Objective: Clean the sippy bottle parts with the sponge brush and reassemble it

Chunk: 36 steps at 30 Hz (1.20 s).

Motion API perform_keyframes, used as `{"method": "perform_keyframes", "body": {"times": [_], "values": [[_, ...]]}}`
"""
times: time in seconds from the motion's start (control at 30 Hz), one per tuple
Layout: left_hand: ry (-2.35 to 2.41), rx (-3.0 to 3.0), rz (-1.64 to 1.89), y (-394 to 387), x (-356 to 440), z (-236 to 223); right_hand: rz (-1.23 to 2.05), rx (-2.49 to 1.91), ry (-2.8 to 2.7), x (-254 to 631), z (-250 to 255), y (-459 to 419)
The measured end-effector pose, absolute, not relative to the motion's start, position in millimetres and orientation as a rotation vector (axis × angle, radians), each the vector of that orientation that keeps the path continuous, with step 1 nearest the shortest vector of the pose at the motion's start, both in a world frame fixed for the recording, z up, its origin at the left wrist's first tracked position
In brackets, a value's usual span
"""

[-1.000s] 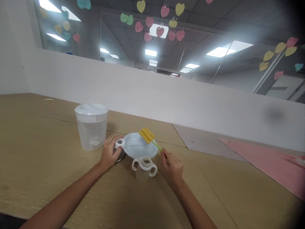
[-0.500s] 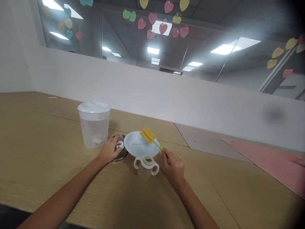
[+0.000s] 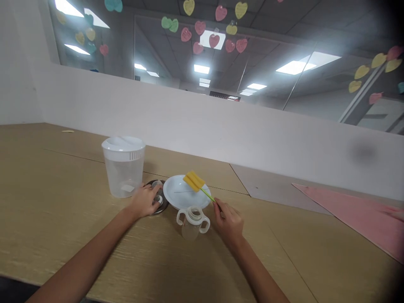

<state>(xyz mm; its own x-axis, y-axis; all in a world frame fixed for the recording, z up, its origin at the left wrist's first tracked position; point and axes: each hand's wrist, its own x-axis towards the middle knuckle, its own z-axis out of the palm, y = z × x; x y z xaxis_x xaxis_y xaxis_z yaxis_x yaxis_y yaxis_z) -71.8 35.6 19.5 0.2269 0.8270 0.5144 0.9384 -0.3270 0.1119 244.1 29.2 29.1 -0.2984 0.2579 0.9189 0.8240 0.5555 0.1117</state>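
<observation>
My right hand (image 3: 229, 219) is closed on the thin green handle of a sponge brush (image 3: 194, 181). The brush's yellow sponge head hangs over a white dish (image 3: 172, 195). In front of the dish a clear baby bottle (image 3: 191, 229) stands upright without a lid, a white handle ring with two grips around its neck. My left hand (image 3: 144, 202) reaches over a round metal tray (image 3: 164, 207), thumb and fingers apart. Between and beside its fingers, a small white ring-shaped piece (image 3: 159, 199) and a clear cap-like piece (image 3: 155, 184) lie on the tray, partly hidden.
A translucent bucket (image 3: 124, 170) with a white lid stands behind my left hand. A pink sheet (image 3: 353, 212) lies at the right, with part of another person's hand (image 3: 394, 212) at its edge. A white wall (image 3: 202, 118) closes off the back of the table.
My left hand has lowered the white ring-shaped piece to the tray and spread its fingers, uncovering the clear piece. The right hand and brush have barely moved.
</observation>
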Motion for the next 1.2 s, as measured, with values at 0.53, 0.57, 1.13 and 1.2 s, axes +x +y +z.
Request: {"method": "perform_keyframes", "body": {"times": [0.53,0.57,1.13,1.2], "values": [[-0.976,-2.736,-1.375,-16.5,19.4,6.9,-0.725,-0.881,-1.826,240.4,30.9,25.3],[-0.996,-2.759,-1.468,-16.6,19.4,5.0,-0.725,-0.880,-1.827,240.4,30.8,25.3],[-1.362,-3.030,-1.913,-20.3,22.3,13.7,-0.725,-0.891,-1.825,240.6,32.8,23.0],[-1.389,-3.084,-1.911,-19.4,22.2,13.2,-0.729,-0.900,-1.824,240.7,33.0,23.0]]}}
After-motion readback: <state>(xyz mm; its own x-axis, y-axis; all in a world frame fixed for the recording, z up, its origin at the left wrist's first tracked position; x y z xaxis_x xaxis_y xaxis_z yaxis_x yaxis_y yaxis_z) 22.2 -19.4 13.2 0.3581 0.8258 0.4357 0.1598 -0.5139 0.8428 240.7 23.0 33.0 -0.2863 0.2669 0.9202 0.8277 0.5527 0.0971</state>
